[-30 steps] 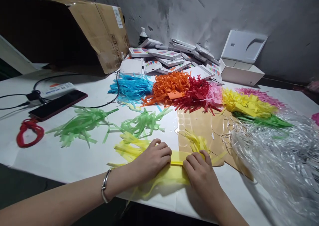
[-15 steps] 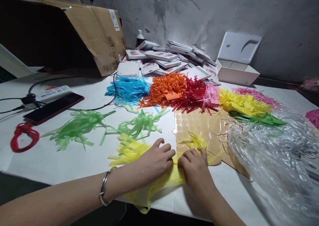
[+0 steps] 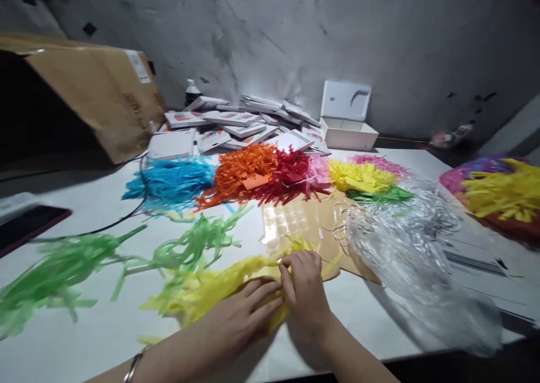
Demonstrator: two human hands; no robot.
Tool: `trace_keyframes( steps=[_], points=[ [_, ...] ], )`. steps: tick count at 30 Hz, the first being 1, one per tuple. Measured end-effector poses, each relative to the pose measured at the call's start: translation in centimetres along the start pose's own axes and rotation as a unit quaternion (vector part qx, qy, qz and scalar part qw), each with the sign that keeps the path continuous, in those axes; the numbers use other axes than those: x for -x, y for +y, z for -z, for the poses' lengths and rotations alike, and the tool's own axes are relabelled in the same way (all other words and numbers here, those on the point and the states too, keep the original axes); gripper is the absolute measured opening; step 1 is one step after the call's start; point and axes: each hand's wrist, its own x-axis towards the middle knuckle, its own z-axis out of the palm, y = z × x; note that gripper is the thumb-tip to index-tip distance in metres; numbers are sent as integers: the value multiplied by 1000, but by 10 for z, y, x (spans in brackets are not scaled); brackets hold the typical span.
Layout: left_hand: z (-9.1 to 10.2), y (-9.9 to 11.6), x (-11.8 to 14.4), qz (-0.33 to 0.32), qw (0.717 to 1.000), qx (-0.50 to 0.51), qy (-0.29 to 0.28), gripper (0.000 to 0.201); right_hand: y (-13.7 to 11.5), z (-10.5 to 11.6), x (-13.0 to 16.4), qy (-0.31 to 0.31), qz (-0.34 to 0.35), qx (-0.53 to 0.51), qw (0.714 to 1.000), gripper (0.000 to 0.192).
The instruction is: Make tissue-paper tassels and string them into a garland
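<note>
Head view, both hands, left hand (image 3: 240, 315), right hand (image 3: 306, 293), apparently pinching yellow paper fringe (image 3: 202, 290)

No text is legible anywhere (the carton's label (image 3: 138, 66) is blurred).

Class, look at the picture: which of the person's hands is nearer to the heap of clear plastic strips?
Right. The right hand lies just left of the clear plastic strips; the left hand lies farther left, on the yellow paper fringe.

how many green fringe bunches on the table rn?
3. One light green bunch at far left, a second light green bunch mid-table above the left hand, and a darker green bunch under the yellow pile. More may be hidden.
</note>
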Motion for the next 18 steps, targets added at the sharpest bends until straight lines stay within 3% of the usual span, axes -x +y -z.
trace_keyframes(
  steps=[3,7,10,13,15,17,18],
  points=[
    [-11,-14,4,-4,1000,-16,12,58,6,14,-8,92,-93,-86,988,18],
    [-7,-39,-3,-42,999,-14,-1,65,25,48,-16,251,-178,-187,933,22],
    [0,-60,-12,-45,999,-26,0,66,41,93,-12,361,-198,-224,883,17],
    [-2,-85,-16,-46,998,-30,5,65,51,146,5,427,-197,-228,853,13],
    [-5,-97,-17,-54,997,-3,46,54,54,175,21,394,-171,-152,890,9],
    [0,-96,-22,-25,993,69,98,43,54,195,35,281,-92,2,955,8],
    [8,-89,-27,8,986,114,117,38,53,201,40,211,-40,84,973,13]
  ],
)
